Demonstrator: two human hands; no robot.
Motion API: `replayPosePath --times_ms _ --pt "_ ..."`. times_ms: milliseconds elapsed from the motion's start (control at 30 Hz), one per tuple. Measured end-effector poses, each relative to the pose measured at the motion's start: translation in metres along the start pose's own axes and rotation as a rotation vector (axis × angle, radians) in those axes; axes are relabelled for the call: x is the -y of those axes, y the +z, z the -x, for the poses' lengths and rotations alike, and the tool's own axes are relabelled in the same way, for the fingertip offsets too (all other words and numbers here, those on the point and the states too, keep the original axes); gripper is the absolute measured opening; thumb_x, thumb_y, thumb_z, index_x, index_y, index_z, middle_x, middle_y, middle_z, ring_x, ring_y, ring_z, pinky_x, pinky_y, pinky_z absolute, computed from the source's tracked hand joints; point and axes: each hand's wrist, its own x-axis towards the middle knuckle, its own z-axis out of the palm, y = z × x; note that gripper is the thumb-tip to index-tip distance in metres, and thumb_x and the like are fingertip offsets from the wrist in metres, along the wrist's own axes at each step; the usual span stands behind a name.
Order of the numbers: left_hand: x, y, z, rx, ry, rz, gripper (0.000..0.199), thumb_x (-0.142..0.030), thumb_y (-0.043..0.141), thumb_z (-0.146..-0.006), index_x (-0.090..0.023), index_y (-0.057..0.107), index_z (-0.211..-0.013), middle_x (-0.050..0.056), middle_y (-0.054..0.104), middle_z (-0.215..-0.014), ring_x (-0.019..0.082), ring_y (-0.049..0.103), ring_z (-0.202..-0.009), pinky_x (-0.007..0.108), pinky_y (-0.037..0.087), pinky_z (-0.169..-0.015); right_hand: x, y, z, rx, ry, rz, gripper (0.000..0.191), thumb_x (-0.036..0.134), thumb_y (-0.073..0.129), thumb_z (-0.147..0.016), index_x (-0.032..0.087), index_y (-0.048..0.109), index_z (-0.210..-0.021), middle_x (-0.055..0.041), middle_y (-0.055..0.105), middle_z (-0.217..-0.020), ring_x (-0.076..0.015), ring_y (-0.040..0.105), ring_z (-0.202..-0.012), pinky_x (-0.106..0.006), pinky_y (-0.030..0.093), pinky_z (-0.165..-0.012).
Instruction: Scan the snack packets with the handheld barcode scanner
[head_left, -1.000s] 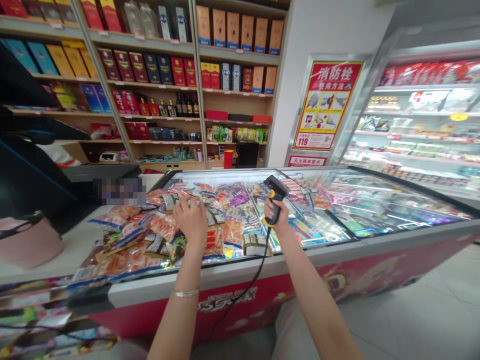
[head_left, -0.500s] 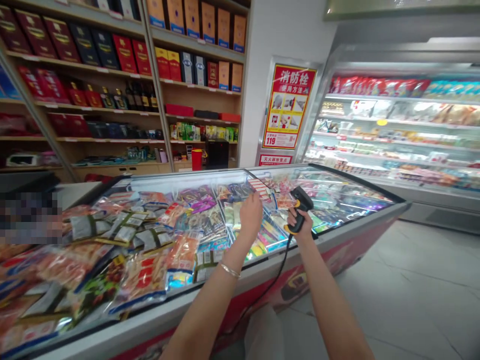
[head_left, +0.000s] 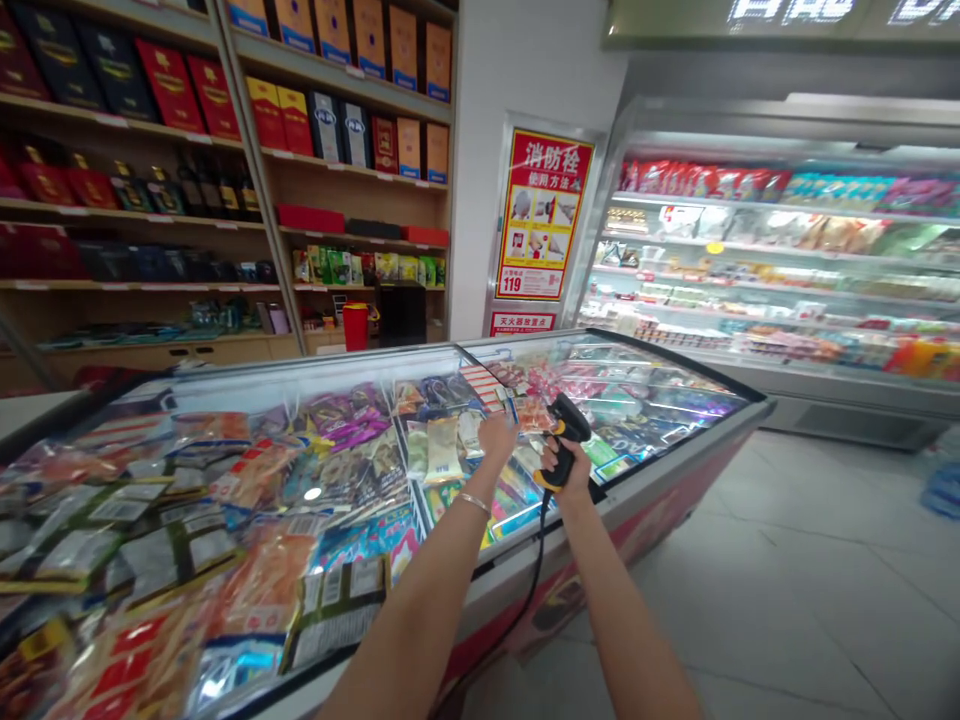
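Wooden shelving point(head_left: 375, 205) from 9 to 11 o'clock, flat-planked, stacked with upright cardboard boxes in red, navy and orange, and with dark glass bottles point(head_left: 202, 188). Set low against it at 9 o'clock, a red bin point(head_left: 355, 327). At 1 o'clock, on a smooth pale wall point(head_left: 480, 120), a metal-framed rectangular poster point(head_left: 544, 215) in red and yellow. Toward 2 o'clock, a brightly lit chiller point(head_left: 787, 345) with long shelves of bagged goods. Down at 4 o'clock, glossy grey floor tiles point(head_left: 795, 560), finely seamed.

Across the middle, a long chest freezer point(head_left: 667, 500) with a pale, smooth rim, dark edging and a red side panel. Around 8 o'clock, a heap of crinkled, glossy plastic packets point(head_left: 120, 650), some clear over orange contents, some silver with olive bands. Closer to the middle, slick purple packets point(head_left: 352, 415).

Hands apart, both over the freezer. Between 5 and 6 o'clock, the left hand point(head_left: 496, 437), fingers bent away from view, a thin silver bracelet point(head_left: 474, 501) round the wrist; cannot tell whether gripping anything. Just beside it, at its 2 o'clock, a shiny orange packet point(head_left: 534, 413). At 4 o'clock, the right hand point(head_left: 572, 472), wrapped firmly round the grip of a scanner point(head_left: 572, 420): gun-shaped, black hard plastic with yellow trim, head uppermost, handle slanting toward 7 o'clock. Trailing from its base toward 5 o'clock, a round black cable point(head_left: 539, 565).
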Motion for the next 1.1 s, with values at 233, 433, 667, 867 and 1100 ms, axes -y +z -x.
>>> replayPosePath --times_ms 233,433,667,867,1100 --pt "-0.005 0.003 -0.005 0.027 -0.040 -0.010 0.028 -0.045 0.068 -0.073 -0.019 0.069 -0.084 0.012 0.068 -0.106 0.030 0.057 -0.111 0.042 0.035 -0.095 0.001 -0.007 -0.002 0.038 0.046 0.040 0.022 0.029 0.057 -0.071 0.021 0.037 -0.069 0.0061 0.037 -0.056 -0.0068 0.034 -0.040 -0.018 0.034 -0.035" --pt "0.010 -0.017 0.005 0.014 -0.029 0.017 0.028 -0.040 0.064 -0.078 -0.019 0.063 -0.096 0.010 0.069 -0.103 0.025 0.062 -0.102 0.032 0.041 -0.083 0.001 0.001 0.003 0.015 -0.031 0.000 0.020 0.024 0.059 -0.068 0.021 0.041 -0.076 0.0072 0.040 -0.059 -0.0051 0.036 -0.042 -0.014 0.033 -0.036" --pt "0.038 -0.055 0.016 -0.048 -0.060 0.056 0.021 -0.032 0.065 -0.078 -0.019 0.060 -0.094 0.007 0.070 -0.096 0.021 0.064 -0.093 0.025 0.041 -0.071 0.001 0.010 0.009 -0.033 -0.016 -0.053 0.023 0.020 0.061 -0.065 0.021 0.044 -0.081 0.0077 0.043 -0.058 -0.0049 0.035 -0.041 -0.014 0.033 -0.036" --pt "0.059 -0.065 0.032 -0.105 -0.088 0.150 0.015 -0.027 0.068 -0.075 -0.018 0.059 -0.083 0.006 0.070 -0.094 0.020 0.064 -0.092 0.024 0.040 -0.069 -0.001 0.009 0.005 -0.041 0.041 0.074 0.026 0.024 0.062 -0.062 0.021 0.046 -0.083 0.0079 0.045 -0.056 -0.0060 0.038 -0.040 -0.016 0.031 -0.035" --pt "0.075 -0.060 0.050 -0.222 -0.048 0.348 0.012 -0.025 0.064 -0.078 -0.019 0.057 -0.084 0.003 0.071 -0.086 0.018 0.067 -0.087 0.024 0.045 -0.074 -0.011 0.022 0.005 0.006 0.104 0.150 0.027 0.024 0.065 -0.060 0.019 0.050 -0.082 0.0077 0.048 -0.054 -0.0064 0.039 -0.038 -0.017 0.032 -0.034"
